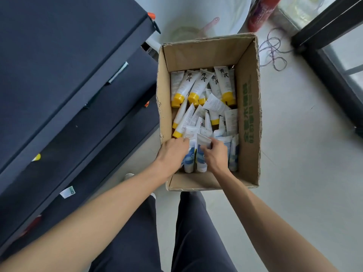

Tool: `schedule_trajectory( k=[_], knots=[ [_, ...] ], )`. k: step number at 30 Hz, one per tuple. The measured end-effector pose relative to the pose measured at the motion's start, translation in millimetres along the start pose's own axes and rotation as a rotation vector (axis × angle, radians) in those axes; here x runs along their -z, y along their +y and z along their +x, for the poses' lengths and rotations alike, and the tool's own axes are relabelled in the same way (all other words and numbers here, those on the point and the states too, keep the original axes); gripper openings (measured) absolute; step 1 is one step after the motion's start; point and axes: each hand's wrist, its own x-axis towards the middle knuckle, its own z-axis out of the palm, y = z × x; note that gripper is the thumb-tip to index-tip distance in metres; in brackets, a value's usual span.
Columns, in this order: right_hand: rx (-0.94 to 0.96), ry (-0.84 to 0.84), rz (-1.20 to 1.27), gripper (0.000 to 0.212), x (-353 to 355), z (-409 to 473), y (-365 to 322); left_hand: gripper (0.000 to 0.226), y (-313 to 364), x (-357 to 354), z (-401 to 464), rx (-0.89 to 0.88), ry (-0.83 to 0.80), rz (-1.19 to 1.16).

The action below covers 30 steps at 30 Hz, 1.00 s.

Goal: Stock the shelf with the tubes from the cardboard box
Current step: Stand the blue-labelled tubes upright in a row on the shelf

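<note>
An open cardboard box [249, 122] stands on the floor in front of me, holding several white tubes. Those at the far end have yellow caps [193, 86]; those at the near end have blue labels and white caps. My right hand [216, 156] pinches the flat end of one blue-labelled tube [202, 152] near the box's front. My left hand [172, 152] reaches into the front left of the box, its fingers curled against another blue-labelled tube [189, 161]. The dark shelf unit [68, 85] stands to the left of the box.
Behind the box sits a white bucket [196, 14] with a red container [261, 14] beside it. A loose cord [275, 52] lies on the pale floor to the right, near a black-framed glass door [334, 55]. My legs are below the box.
</note>
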Motion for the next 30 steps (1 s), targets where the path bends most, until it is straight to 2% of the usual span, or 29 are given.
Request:
schedule_trajectory(
  k=[4, 11, 20, 27, 30],
  knots=[
    [0.086, 0.016, 0.032, 0.006, 25, -14, -21, 0.011, -9, 15, -19, 0.014, 0.061, -0.193],
    [0.297, 0.008, 0.095, 0.011, 72, -56, -89, 0.016, -7, 85, -66, 0.066, 0.27, -0.473],
    [0.626, -0.017, 0.046, 0.003, 132, -124, -190, 0.004, -4, 184, -140, 0.097, 0.526, -0.71],
    [0.874, -0.03, 0.029, 0.009, 160, -193, -273, 0.009, -21, 257, -207, 0.066, 0.844, -0.819],
    [0.972, -0.05, 0.021, 0.01, 169, -225, -306, 0.01, -33, 280, -238, 0.031, 0.92, -0.949]
  ],
)
